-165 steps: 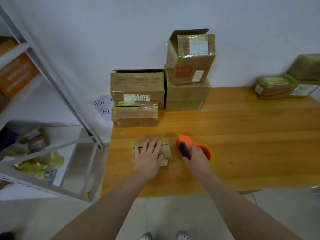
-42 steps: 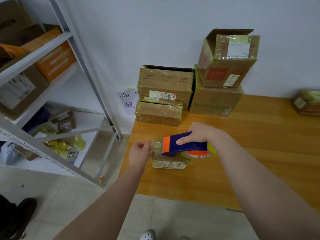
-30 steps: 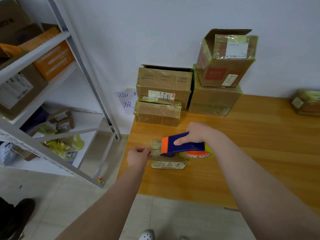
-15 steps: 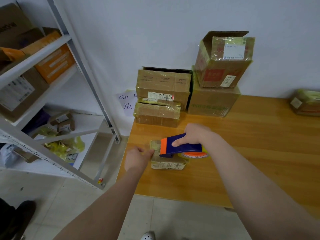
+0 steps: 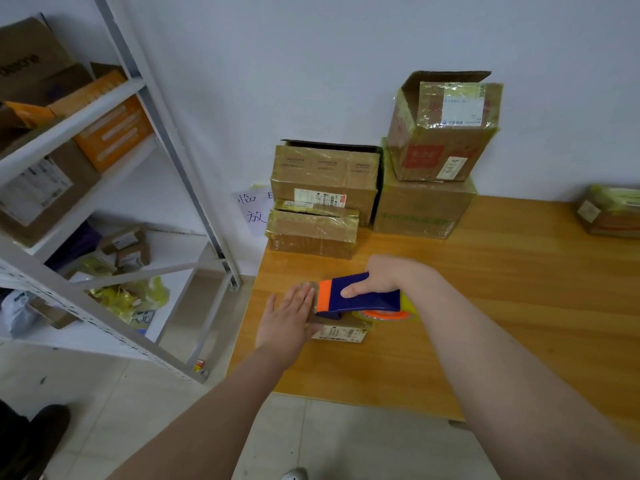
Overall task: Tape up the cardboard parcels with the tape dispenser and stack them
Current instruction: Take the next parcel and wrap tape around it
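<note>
**Small parcel pinned, tape strip about to be drawn across**

The step in hand looks like laying a strip of tape over the small parcel point(image 5: 341, 333), which lies on the wooden table point(image 5: 502, 306) near its front left corner. The left hand point(image 5: 289, 315) lies flat, fingers straight and together. It presses down on the parcel's left end and grips nothing. The right hand point(image 5: 379, 277) is curled round the blue handle of the tape dispenser point(image 5: 360, 299), thumb along the near side. It holds the dispenser across the top of the parcel, with the orange head toward the left hand and the roll hanging past the parcel's right edge. The orange head sits just beside the left fingertips. The tape is clear and the view soft here, so I cannot tell whether its end is already stuck down under the left hand.

The next move, as I judge it, is to draw the dispenser to the right along the top, kept low so the tape lies flat. The head then has to tip to cut the strip. The parcel looks light, so it could skid or lift with the pull unless the left hand pins it firmly.

This parcel is not yet stacked. Other parcels stand at the back of the table against the wall, with a flat parcel point(image 5: 313, 233) nearest, well apart from the hands.
</note>
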